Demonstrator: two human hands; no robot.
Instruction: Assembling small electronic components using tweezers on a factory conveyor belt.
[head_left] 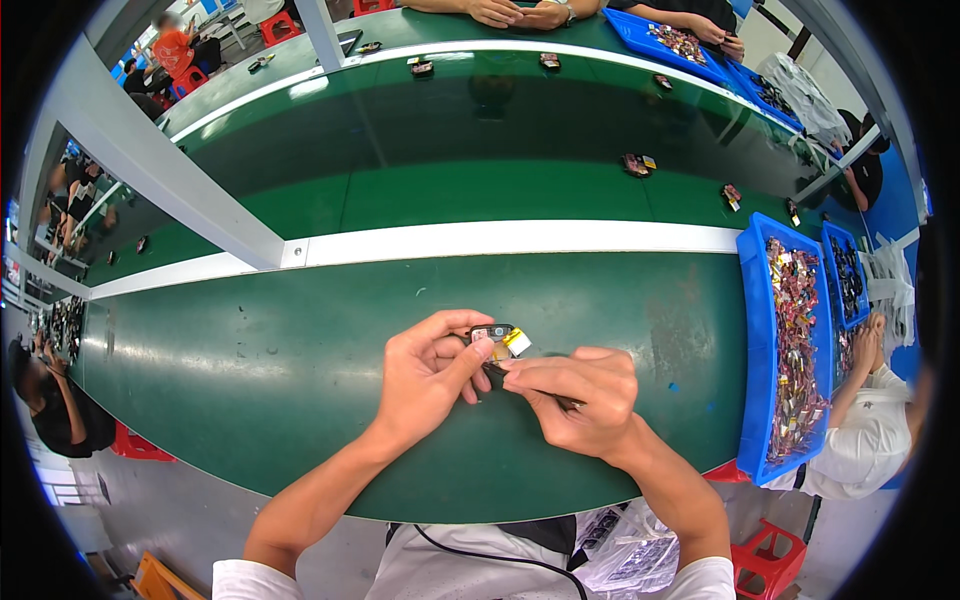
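Left hand (425,375) grip pinching small dark part (492,333) | right hand (580,395) grip pinching thin tool (566,402), mostly hidden

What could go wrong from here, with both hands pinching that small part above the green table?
1. The small part is held only by the fingertips of the left hand and right hand; it might slip and drop onto the green table.
2. Its yellow tab sticks out past the fingers and could bend or tear.
3. The thin tool under the right hand may poke a finger.
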